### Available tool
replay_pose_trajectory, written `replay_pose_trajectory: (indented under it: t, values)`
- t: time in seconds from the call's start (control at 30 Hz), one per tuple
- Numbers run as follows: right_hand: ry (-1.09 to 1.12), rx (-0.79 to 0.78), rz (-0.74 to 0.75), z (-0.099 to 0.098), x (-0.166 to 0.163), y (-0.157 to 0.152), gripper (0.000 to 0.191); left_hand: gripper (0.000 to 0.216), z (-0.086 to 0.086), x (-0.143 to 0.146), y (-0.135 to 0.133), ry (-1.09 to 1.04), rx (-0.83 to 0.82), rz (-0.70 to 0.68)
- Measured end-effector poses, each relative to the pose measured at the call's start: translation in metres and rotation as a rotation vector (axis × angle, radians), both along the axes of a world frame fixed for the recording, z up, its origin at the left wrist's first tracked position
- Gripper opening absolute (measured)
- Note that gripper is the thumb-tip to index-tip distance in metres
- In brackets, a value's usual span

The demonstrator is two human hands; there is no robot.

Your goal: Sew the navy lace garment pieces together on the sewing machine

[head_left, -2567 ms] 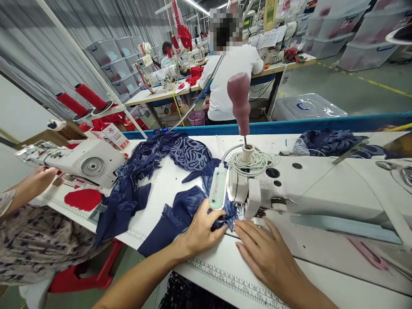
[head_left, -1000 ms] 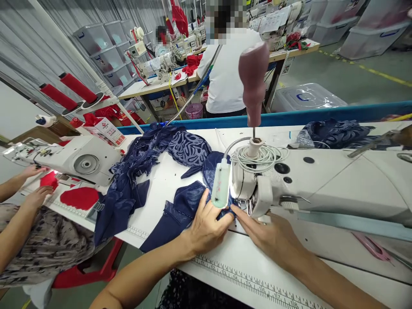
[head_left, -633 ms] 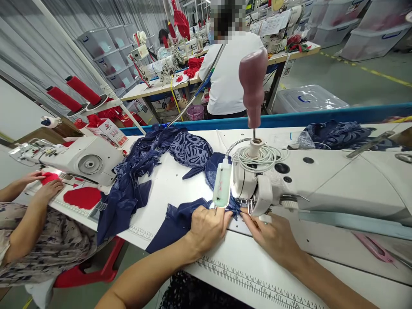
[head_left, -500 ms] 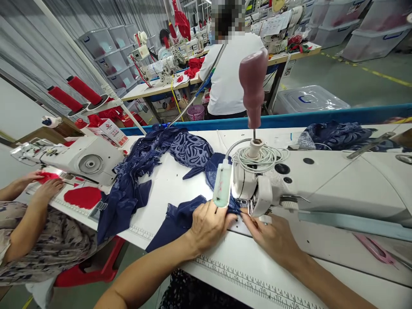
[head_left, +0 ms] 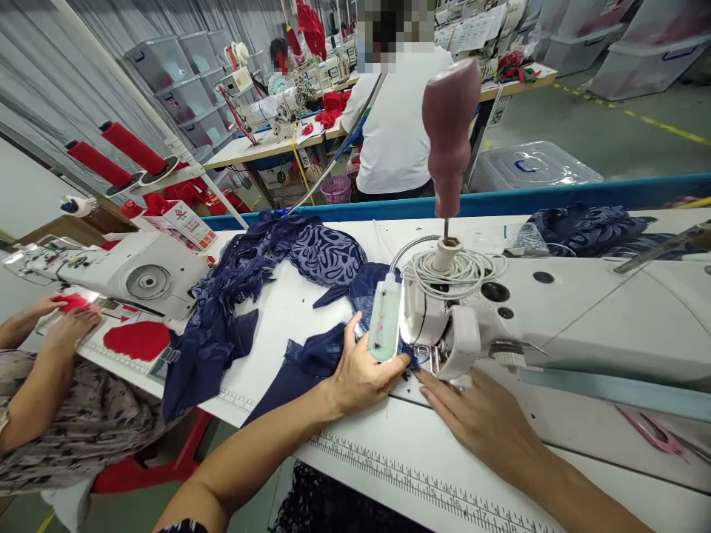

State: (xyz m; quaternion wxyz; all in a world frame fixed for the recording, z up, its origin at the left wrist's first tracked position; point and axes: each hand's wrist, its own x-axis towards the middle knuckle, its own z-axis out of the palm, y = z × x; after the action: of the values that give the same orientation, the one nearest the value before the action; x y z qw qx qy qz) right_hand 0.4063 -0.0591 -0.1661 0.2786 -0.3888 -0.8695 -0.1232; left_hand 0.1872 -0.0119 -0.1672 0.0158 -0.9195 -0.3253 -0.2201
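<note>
Navy lace-patterned fabric (head_left: 319,352) runs from the table to the presser foot (head_left: 436,360) of a white sewing machine (head_left: 589,311). On it, just left of the foot, is my left hand (head_left: 361,377), its lowest digit pressed to the fabric edge and another finger raised. A pale green lamp (head_left: 384,318) hides some of its fingers. To the right of the foot, my right hand (head_left: 483,414) lies with fingers stretched out on the machine bed, fingertips close to the fabric edge. Whether they touch it, I cannot tell.
A pink-handled screwdriver (head_left: 451,133) stands upright in the machine head, ringed by a coiled cord (head_left: 478,263). Navy lace pieces (head_left: 222,318) are heaped to the left. Pink snips (head_left: 652,429) lie at right. A co-worker's hands (head_left: 69,322) handle red fabric at another machine (head_left: 138,277).
My left hand has spread, one finger lifting beside the lamp. My right hand's fingers have straightened and flattened beside the foot. The view has shifted slightly.
</note>
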Motion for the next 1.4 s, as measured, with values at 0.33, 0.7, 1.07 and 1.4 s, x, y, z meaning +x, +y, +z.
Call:
replay_pose_trajectory:
  t: [0.33, 0.7, 1.07, 1.4]
  values:
    - [0.083, -0.021, 0.032, 0.001, -0.015, -0.011, 0.026, 0.025, -0.004, -0.005, 0.004, 0.047, -0.039, -0.101]
    - [0.021, -0.063, 0.018, 0.0, -0.019, -0.009, 0.033, 0.031, 0.006, -0.011, 0.004, 0.124, -0.019, -0.149]
    - [-0.093, -0.021, 0.024, -0.012, -0.012, -0.013, 0.033, 0.03, 0.002, -0.007, 0.002, 0.025, 0.05, -0.15]
    - [-0.141, -0.092, 0.007, -0.004, -0.011, -0.007, 0.031, 0.024, 0.003, -0.003, 0.009, 0.055, 0.085, -0.128]
